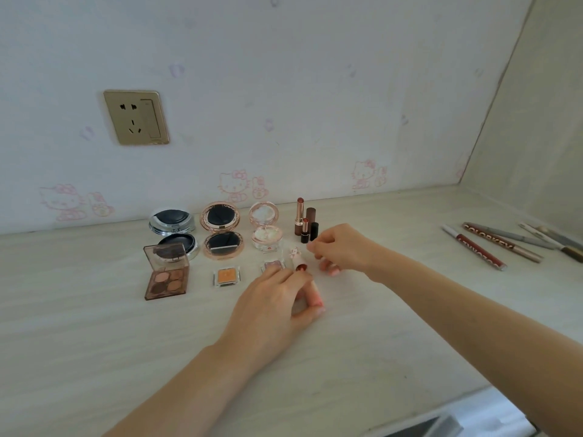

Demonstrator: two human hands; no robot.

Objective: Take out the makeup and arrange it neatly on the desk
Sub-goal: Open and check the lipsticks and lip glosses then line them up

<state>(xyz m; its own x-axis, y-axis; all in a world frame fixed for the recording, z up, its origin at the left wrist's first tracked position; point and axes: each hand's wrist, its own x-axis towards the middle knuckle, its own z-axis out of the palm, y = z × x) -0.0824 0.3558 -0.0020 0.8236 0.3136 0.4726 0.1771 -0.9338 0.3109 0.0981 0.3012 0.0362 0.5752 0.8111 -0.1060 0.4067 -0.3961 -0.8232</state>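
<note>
Head view: I'm pinching the pink lipstick (304, 280) in my left-hand fingers (291, 279), long axis tilting toward the table's back edge, bullet end away from me. My right-hand fingers (315, 247), curled, are hovering just beyond; whether they're holding anything, can't tell.

left hand (277, 298) grips an open pink lipstick (303, 272) on the desk (94, 342); right hand (337, 247) hovers with curled fingers beside it.
</note>
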